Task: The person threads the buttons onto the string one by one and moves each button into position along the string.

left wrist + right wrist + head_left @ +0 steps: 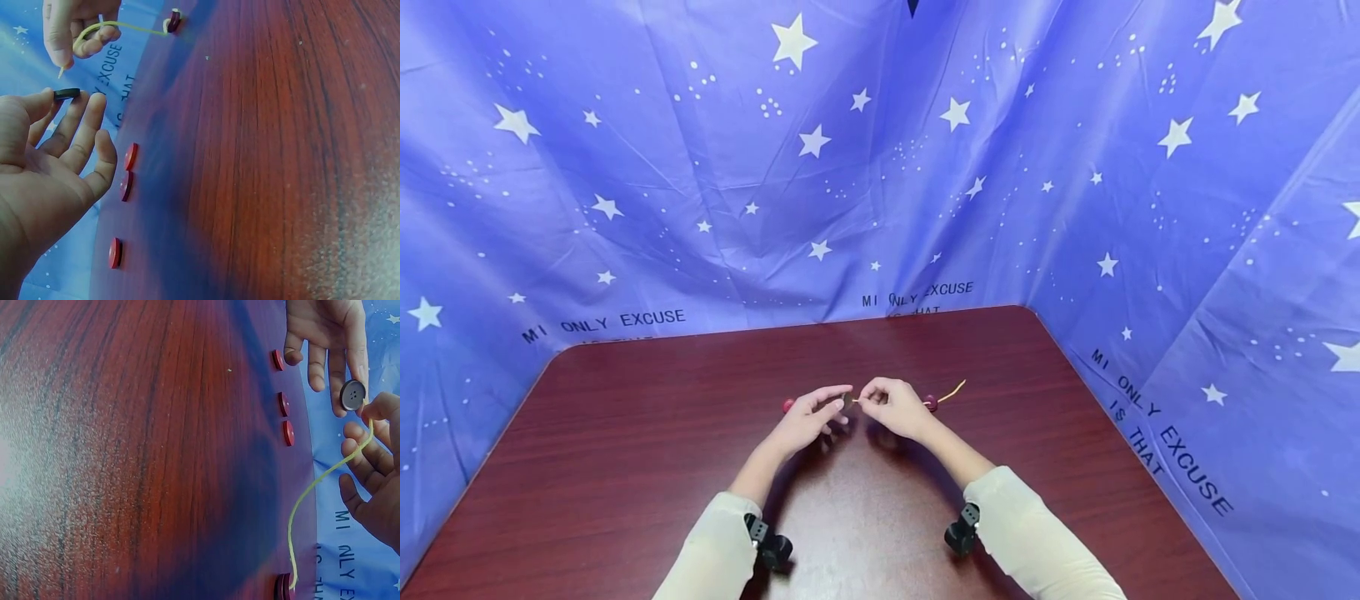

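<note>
Between the thumb and fingertips of my left hand (pixel 805 423) is a dark four-hole button (pixel 353 395), held by its edge above the table. My right hand (pixel 897 408) pinches a yellow string (pixel 319 478) close to its tip. In the left wrist view the string's tip points towards the button (pixel 67 94), with a small gap. From my right hand the string curves down to dark red buttons (pixel 284 587) on the table, where it is looped or threaded; how exactly is hard to tell. A loose tail (pixel 953 390) of string extends beyond them.
Three red buttons, an upper one (pixel 130 156), a middle one (pixel 126 186) and a lower one (pixel 115 252) in the left wrist view, lie on the dark red wooden table (pixel 625 467). A blue star-patterned curtain (pixel 880 183) hangs behind the table's far edge.
</note>
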### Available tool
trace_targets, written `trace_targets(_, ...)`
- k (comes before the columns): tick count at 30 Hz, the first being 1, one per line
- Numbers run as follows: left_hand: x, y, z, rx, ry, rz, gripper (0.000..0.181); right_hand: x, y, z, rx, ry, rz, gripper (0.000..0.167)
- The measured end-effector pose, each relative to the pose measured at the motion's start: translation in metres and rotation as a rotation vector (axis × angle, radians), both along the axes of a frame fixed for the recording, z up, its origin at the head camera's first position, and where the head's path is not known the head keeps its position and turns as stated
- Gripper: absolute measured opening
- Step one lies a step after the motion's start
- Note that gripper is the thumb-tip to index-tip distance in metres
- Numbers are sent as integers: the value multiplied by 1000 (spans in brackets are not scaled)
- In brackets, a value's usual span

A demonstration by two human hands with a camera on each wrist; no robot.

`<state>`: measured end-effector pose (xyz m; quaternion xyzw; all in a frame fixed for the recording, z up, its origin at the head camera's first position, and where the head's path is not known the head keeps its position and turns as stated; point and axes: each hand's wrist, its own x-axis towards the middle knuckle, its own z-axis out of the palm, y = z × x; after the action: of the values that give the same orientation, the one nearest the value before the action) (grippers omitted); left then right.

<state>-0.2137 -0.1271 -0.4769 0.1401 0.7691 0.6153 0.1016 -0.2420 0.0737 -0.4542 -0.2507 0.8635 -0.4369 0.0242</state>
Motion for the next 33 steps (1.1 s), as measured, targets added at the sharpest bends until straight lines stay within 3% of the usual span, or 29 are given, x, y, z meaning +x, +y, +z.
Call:
trace_targets(16, 4, 4, 1, 1, 20, 5, 39, 4, -1, 1, -10, 1, 17, 3)
trace_targets(33, 7, 7, 10, 1, 20, 4, 39, 3, -1, -2, -20, -23, 12, 4)
